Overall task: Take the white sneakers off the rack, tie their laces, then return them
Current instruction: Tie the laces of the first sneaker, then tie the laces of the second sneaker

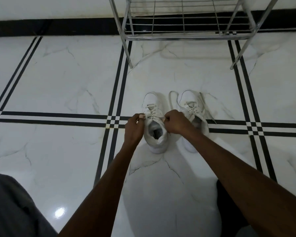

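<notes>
Head view: my left hand [134, 126] and right hand [175, 121] pinch the left sneaker [155, 134] laces taut between them; beyond my right, the second sneaker [192, 108] lies untied, rack [183, 37] empty.

Chrome wire shoe rack [183, 23] cut off by top edge, right white lace-up sneaker [193, 115] heel hidden behind right forearm, curled fingers [167, 118] hide the pinched lace ends.

Two white sneakers [173, 120] stand side by side on the floor, toes toward the rack [183, 37].
</notes>
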